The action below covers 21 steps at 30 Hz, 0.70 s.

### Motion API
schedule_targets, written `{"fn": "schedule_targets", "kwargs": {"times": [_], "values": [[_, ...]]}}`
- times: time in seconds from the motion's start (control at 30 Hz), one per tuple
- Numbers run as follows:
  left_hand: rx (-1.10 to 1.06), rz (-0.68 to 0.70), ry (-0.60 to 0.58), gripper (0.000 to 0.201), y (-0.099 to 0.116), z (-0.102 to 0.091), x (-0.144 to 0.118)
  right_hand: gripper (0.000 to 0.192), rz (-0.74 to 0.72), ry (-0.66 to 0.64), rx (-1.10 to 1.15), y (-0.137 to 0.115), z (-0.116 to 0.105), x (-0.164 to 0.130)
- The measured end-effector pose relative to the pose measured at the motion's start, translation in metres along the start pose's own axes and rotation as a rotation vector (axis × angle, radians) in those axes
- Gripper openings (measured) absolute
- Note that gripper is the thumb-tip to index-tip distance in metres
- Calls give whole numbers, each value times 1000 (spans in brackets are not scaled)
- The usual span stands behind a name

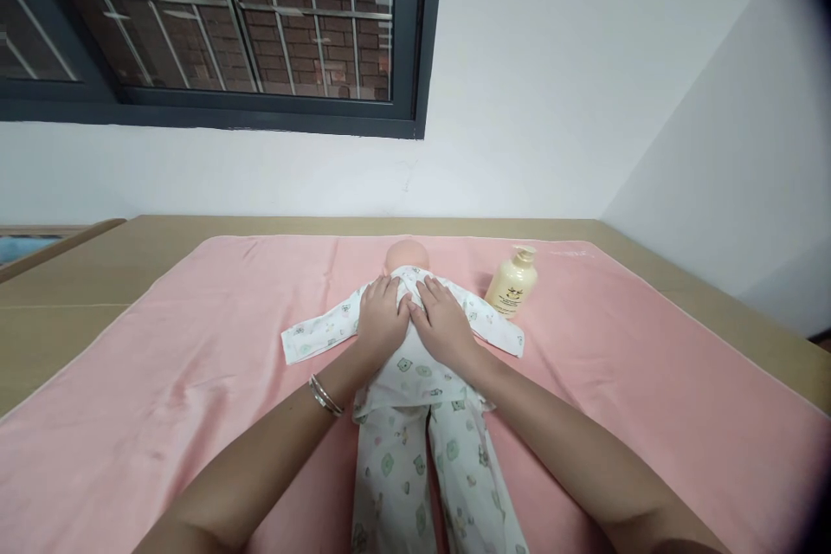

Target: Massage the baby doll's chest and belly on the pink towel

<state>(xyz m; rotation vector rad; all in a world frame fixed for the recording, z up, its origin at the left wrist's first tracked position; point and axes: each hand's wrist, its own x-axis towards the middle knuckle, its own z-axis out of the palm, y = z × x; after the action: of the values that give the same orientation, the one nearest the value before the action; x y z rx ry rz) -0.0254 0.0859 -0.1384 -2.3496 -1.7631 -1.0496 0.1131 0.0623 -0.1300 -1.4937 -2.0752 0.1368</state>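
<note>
A baby doll [415, 376] in white printed pajamas lies on a pink sheet [195, 398], its head at the far end and its sleeves spread to both sides. My left hand [382, 316] rests flat on the upper part of the pajama top, with a silver bangle on that wrist. Beside it my right hand [445, 325] lies flat on the same top, fingers extended. The thumbs come close together at the middle; whether they touch is hard to tell. Neither hand grasps anything. The doll's face is not visible.
A pale yellow pump bottle [512, 284] stands on the sheet, right of the doll's head and behind its right-hand sleeve. The sheet covers a tan surface [84, 277] that meets a white wall [519, 104]. A dark-framed window [273, 112] with metal bars is at upper left.
</note>
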Motion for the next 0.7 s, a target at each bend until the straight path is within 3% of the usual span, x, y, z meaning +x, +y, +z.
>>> {"fn": "schedule_targets", "kwargs": {"times": [0.27, 0.53, 0.7], "values": [[-71, 55, 33, 40, -6, 4, 0, 58, -14, 7, 60, 7, 0, 5], [-201, 14, 46, 37, -9, 3, 1, 61, -85, -63, 99, 18, -7, 11], [-262, 17, 61, 35, -11, 4, -1, 66, -50, -90, 103, 21, -10, 14]]}}
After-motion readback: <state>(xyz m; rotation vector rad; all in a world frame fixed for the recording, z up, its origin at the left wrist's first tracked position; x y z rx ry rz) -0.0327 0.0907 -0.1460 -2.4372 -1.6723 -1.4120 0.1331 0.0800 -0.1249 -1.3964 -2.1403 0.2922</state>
